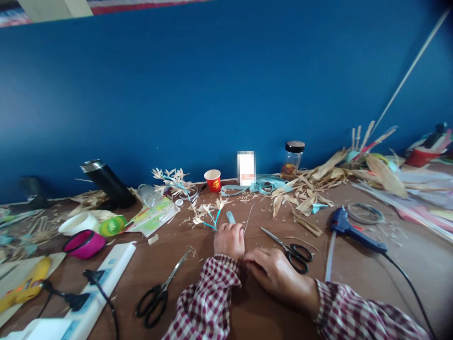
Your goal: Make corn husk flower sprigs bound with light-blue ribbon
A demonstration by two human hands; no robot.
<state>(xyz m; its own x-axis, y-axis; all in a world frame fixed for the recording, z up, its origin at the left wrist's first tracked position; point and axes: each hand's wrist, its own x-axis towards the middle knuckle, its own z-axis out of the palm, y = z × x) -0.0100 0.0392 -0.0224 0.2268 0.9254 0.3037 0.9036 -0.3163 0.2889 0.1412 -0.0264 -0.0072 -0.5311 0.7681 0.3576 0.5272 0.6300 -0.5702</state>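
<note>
While a blue partition (226,94) filled the far side, the brown table (264,311) spread out below it, and what a busy scene that was! A pale heap of dried husks (325,165) sprawled along the far right, and at near left a white power strip (116,264) ran slantwise with black plugs in it. Far left, a black flask (111,184) leaned over.

Now to the hands, near the middle! The right hand (274,271) rested low, fingers bent inward, tips close to the left wrist; I couldn't tell whether they held anything. The left hand (229,240) lay farther off, fingers curled narrow and turned away, so its grip was hidden from me too.

To the right lay a blue glue gun (357,231). Black-handled scissors (161,288) sat near left, and a second pair (297,255) lay just beyond the right hand. And there was the husk-flower sprig (212,215), its blue stem reaching the left hand's far left edge! Beyond stood a red cup (213,182), and smallest, a pale blue strip (230,217) poked out past the left fingers.
</note>
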